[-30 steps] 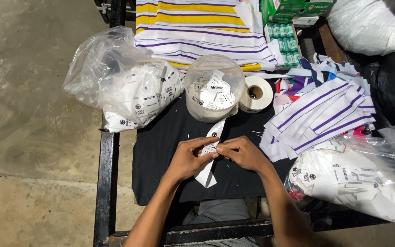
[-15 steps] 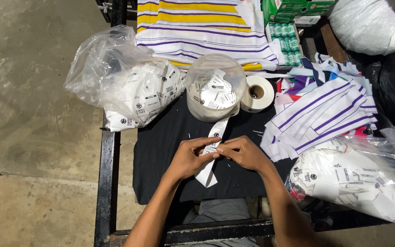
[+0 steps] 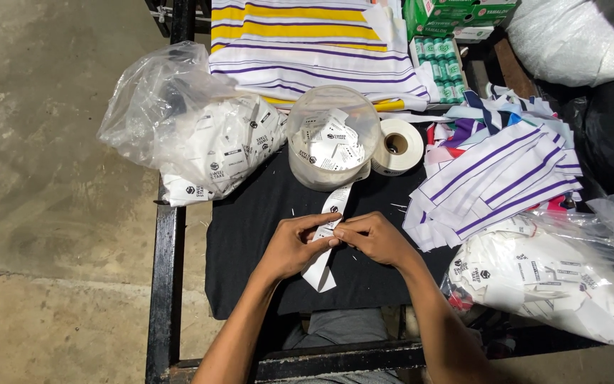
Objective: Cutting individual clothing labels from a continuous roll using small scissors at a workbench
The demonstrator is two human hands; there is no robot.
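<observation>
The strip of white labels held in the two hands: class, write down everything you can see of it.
The strip of white labels is a narrow band, paper or woven by its look, with small dark printed marks. It runs from the clear round tub down over the black cloth to a loose end near the table's front edge. The left hand and right hand pinch it mid-length, fingertips meeting on it.

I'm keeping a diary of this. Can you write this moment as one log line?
left hand: holds label strip | right hand: pinches same strip | behind: label tub, tape roll
</observation>
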